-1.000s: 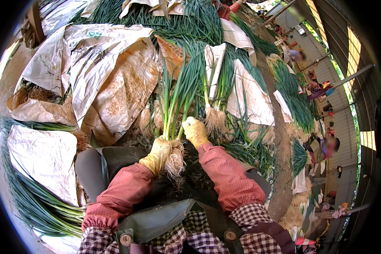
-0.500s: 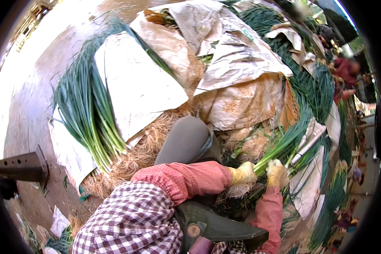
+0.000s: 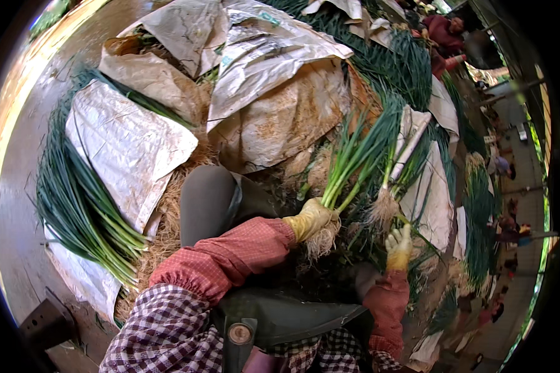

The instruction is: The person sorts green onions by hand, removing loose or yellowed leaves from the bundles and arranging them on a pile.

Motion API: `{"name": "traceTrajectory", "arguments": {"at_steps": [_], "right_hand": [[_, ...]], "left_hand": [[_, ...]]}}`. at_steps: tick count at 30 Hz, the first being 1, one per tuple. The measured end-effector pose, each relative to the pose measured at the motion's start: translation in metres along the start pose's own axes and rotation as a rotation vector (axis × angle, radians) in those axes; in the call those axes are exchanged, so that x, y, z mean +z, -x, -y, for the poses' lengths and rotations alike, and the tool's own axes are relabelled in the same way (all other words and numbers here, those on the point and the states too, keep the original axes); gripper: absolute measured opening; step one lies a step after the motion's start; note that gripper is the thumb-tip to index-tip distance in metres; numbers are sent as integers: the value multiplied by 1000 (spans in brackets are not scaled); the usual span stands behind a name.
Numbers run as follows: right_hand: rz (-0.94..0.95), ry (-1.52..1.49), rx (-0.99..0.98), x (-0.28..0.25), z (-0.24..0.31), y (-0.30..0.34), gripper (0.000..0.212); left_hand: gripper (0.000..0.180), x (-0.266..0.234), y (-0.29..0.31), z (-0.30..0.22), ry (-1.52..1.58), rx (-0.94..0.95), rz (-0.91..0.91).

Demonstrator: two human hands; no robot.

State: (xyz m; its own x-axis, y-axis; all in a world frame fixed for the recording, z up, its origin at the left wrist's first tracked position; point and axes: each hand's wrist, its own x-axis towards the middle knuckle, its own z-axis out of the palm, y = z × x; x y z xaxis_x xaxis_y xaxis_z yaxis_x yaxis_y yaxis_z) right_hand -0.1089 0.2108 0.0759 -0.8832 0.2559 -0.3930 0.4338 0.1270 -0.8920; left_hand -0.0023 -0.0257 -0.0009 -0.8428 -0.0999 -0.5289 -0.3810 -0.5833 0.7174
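Just off centre toward three o'clock, the onions [image 3: 337, 185] are gripped above their stringy roots [image 3: 322, 242] by the gloved left hand [image 3: 311, 219], its forearm angled in from seven o'clock. At four, the right hand [image 3: 399, 245] is held open, fingers raised. At twelve, a creased sheet [image 3: 258, 78] is marked with illegible green print.

Grey-brown floor [image 3: 22, 186]; on it, white sheet [image 3: 84, 283] under green onions [image 3: 81, 199].

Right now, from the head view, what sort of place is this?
Likely a produce-handling shed or yard: heaped green onion-like stalks, a pale sheet over some, and the gloved left hand gripping a rooted bunch.
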Motion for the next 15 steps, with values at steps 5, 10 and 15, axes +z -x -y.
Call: {"name": "traceTrajectory", "arguments": {"at_steps": [5, 10, 15], "right_hand": [[511, 293, -14, 101, -49, 44, 33], [600, -78, 166, 88, -60, 25, 15], [491, 140, -20, 132, -57, 26, 25]], "left_hand": [[19, 17, 36, -32, 156, -166, 121], [13, 6, 40, -41, 216, 2, 43], [11, 6, 28, -22, 234, -262, 67]]}}
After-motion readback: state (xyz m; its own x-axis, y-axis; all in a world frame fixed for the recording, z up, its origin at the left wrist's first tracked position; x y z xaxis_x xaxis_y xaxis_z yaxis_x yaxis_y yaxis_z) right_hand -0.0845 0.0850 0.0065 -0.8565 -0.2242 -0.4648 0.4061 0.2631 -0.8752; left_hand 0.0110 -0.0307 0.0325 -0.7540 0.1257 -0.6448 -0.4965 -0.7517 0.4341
